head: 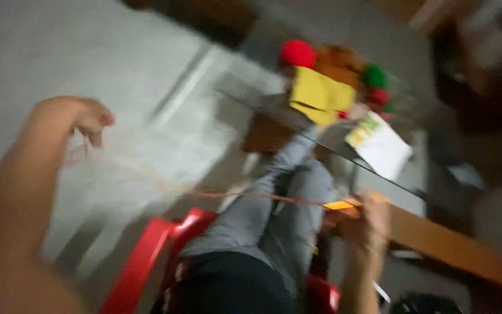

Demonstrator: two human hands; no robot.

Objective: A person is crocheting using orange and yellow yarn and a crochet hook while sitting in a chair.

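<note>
The picture is blurred by motion. My left hand [85,119] is raised at the left over the grey floor, fingers pinched on a thin orange thread [245,195]. The thread runs taut across my grey-trousered legs to my right hand [370,218], which is closed on it near the table edge. A small yellow and orange piece [344,204] sits right by my right hand; I cannot tell if the hand holds it.
I sit on a red plastic chair [146,256]. A glass-topped table [262,104] with a wooden edge holds yellow paper [319,93], a white printed sheet [382,145] and red and green pompoms [297,53]. A dark blurred shape fills the top right.
</note>
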